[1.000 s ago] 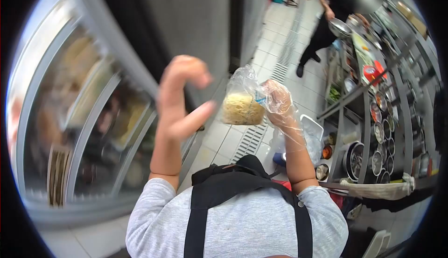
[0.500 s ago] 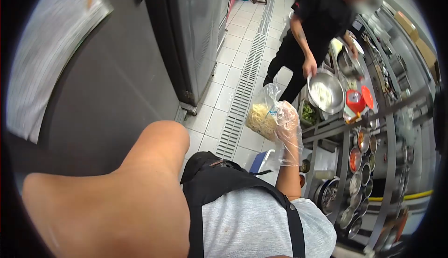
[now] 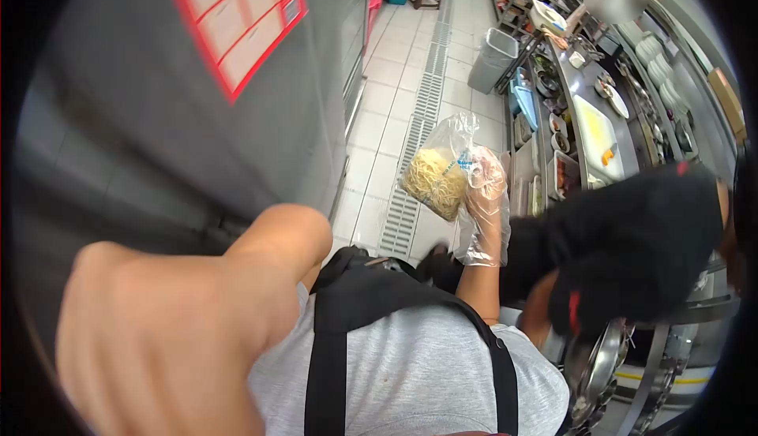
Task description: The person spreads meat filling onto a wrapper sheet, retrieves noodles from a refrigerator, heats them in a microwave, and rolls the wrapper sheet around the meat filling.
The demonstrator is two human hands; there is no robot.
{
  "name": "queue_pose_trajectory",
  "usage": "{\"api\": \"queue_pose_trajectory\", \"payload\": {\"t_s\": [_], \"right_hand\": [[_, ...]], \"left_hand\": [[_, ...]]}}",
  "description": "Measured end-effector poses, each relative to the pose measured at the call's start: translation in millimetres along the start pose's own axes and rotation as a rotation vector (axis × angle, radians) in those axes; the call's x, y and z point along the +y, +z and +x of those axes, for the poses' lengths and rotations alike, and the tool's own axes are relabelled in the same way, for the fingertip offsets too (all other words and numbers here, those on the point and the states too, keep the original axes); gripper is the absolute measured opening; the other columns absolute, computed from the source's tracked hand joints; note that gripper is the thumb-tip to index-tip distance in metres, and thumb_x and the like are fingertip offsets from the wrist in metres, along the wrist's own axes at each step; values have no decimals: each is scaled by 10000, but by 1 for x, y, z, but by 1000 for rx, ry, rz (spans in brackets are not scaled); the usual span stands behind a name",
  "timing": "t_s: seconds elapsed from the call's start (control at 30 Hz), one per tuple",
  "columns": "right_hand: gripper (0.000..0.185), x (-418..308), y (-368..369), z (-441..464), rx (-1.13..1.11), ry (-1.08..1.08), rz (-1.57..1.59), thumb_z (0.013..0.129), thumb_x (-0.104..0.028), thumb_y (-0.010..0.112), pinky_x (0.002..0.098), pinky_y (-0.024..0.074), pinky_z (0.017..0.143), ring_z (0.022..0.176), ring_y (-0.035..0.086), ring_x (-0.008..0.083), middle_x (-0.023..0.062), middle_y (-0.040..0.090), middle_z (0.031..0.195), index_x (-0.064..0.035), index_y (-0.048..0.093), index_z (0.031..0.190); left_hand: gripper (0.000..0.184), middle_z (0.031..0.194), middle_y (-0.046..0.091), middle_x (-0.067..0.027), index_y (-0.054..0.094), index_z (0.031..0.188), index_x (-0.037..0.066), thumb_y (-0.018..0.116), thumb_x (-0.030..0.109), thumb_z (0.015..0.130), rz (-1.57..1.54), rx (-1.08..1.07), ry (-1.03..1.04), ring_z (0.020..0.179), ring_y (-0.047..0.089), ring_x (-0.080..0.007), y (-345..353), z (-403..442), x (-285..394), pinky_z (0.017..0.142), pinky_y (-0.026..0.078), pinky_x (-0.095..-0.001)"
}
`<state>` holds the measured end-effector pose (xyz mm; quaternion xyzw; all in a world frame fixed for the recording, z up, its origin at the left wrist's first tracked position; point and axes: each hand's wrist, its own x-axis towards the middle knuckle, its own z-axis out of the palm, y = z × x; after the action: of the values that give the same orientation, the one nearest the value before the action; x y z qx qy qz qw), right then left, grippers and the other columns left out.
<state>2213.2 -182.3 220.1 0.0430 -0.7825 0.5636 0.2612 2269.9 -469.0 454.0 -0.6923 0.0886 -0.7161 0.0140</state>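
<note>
My right hand [image 3: 487, 175], in a loose clear plastic glove, is closed on the edge of a transparent bag of noodles [image 3: 436, 179]. Pale yellow noodles fill the lower part of the bag, which hangs out in front of me over the floor drain; its top stands up loose. My bare left hand [image 3: 170, 310] is raised very close to the camera at the lower left. Its back and what looks like the thumb show, but the fingertips are hidden, and I cannot see anything in it.
A co-worker in black [image 3: 632, 239] passes close on my right. Grey cabinet doors [image 3: 260, 132] stand on the left, with a red-framed sheet [image 3: 237, 18]. A drain grate [image 3: 426, 93] runs along the tiled floor. Ahead right are a grey bin [image 3: 493, 61] and a counter with a cutting board [image 3: 598, 136].
The co-worker has come from ahead to my right side; the metal bowl in their hand is no longer clear. My view has moved forward along the aisle. The noodle bag stays in my right hand.
</note>
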Motion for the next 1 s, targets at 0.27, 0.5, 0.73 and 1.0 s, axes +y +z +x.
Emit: {"api": "queue_pose_trajectory", "payload": {"t_s": [0.27,0.5,0.73,1.0], "right_hand": [[249,98,-2,197,25,-82,-311,899,-152,539,348,462,852,924,608,251,134,641,1001,31,606,1054],[294,219,0,391,-97,-41,-181,814,-11,450,338,467,816,859,610,254,129,643,946,23,609,1059],[146,294,37,607,-244,-139,-265,879,-112,544,339,466,735,773,600,254,141,623,839,-3,610,951],[347,415,105,844,-464,442,426,931,-371,539,242,384,597,675,446,70,-6,544,784,-31,585,885]], "left_hand": [[426,601,402,46,542,790,66,487,459,944,855,547,-1231,482,368,-25,-317,-138,-99,425,304,-178],[335,688,547,11,581,843,50,497,353,960,829,496,-1659,552,521,-64,-597,-231,-206,494,432,-206],[265,748,538,54,569,884,91,442,295,994,696,768,-1298,655,493,-32,-816,-234,-232,597,432,-204],[282,751,481,70,516,841,77,399,268,1014,878,740,-1200,717,440,-14,-1061,-253,-237,672,397,-197]]}}
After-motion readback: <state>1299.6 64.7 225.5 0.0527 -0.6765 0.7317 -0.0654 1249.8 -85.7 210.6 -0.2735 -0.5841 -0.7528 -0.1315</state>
